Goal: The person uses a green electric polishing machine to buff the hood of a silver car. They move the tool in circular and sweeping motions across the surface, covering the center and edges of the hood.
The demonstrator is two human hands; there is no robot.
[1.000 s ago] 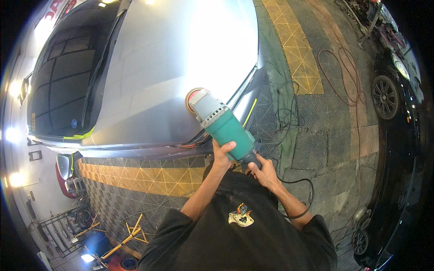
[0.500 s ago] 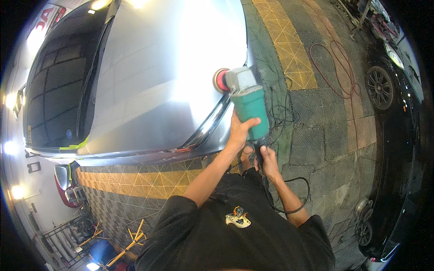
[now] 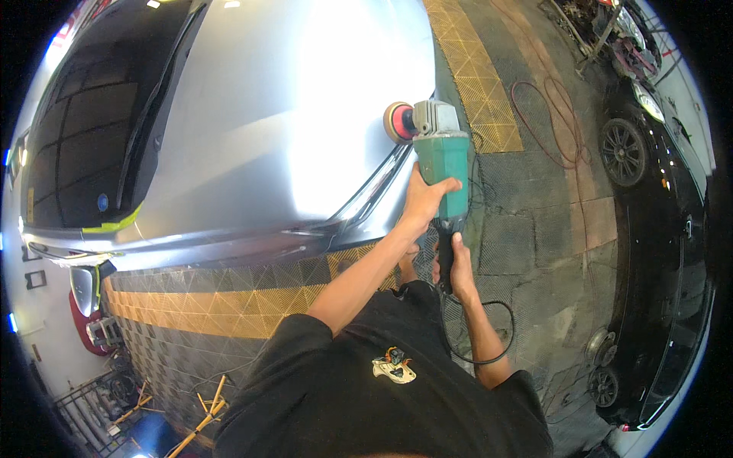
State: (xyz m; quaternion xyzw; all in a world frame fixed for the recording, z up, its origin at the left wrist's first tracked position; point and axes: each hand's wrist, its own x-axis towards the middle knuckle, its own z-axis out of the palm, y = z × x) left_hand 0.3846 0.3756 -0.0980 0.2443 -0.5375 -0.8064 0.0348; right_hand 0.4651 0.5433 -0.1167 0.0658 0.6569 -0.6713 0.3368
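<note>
A green and grey corded polisher [image 3: 443,156] is held in both my hands over the front corner of a silver car. My left hand [image 3: 427,200] wraps round its green body, thumb across the top. Lower down, my right hand [image 3: 460,267] is closed on the black rear handle, its thumb lying along it. The red and yellow polishing pad [image 3: 398,123] is tilted on edge at the rim of the silver hood [image 3: 252,130], near the headlight [image 3: 374,187]; whether it touches the paint I cannot tell. From the handle, a black cord [image 3: 510,324] loops beside my right forearm.
A black car [image 3: 657,252] stands along the right side. A red hose [image 3: 561,126] lies coiled on the tiled floor. Yellow-green tape [image 3: 114,221] edges the windshield. At lower left are a yellow stand [image 3: 205,420] and a side mirror [image 3: 85,288].
The polisher and both hands have shifted slightly right across the picture, and the pad has moved toward the hood's front edge. The whole view has also shifted a little. Both grips stay the same.
</note>
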